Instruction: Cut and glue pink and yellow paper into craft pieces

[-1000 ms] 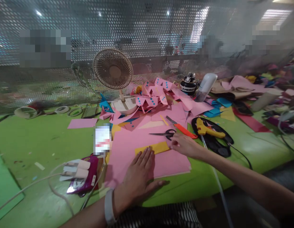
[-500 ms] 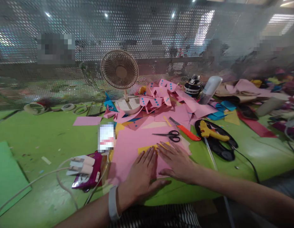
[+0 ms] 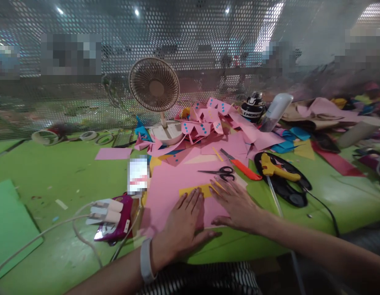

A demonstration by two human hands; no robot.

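Observation:
Both hands lie flat at the near edge of a pink paper sheet (image 3: 165,180). Under my fingertips is a yellow paper strip (image 3: 205,190) lying on the sheet. My left hand (image 3: 186,223) rests with fingers stretched forward, their tips at the strip's lower left edge. My right hand (image 3: 234,200) is spread over the strip's right end, thumb pointing left. Neither hand grips anything. Just beyond my right fingers lie black-handled scissors (image 3: 222,172), and past them an orange utility knife (image 3: 246,170).
A yellow glue gun (image 3: 278,170) sits on a black tray (image 3: 296,198) at right. Left are a blurred-out phone (image 3: 138,174), white plugs (image 3: 105,211) and a purple pouch (image 3: 126,217). Behind stand a small fan (image 3: 155,86) and heaped pink cut-outs (image 3: 205,119).
My right hand has slid a little to the right along the yellow strip, uncovering more of its middle. My left hand stays nearly in place. The camera view has shifted slightly.

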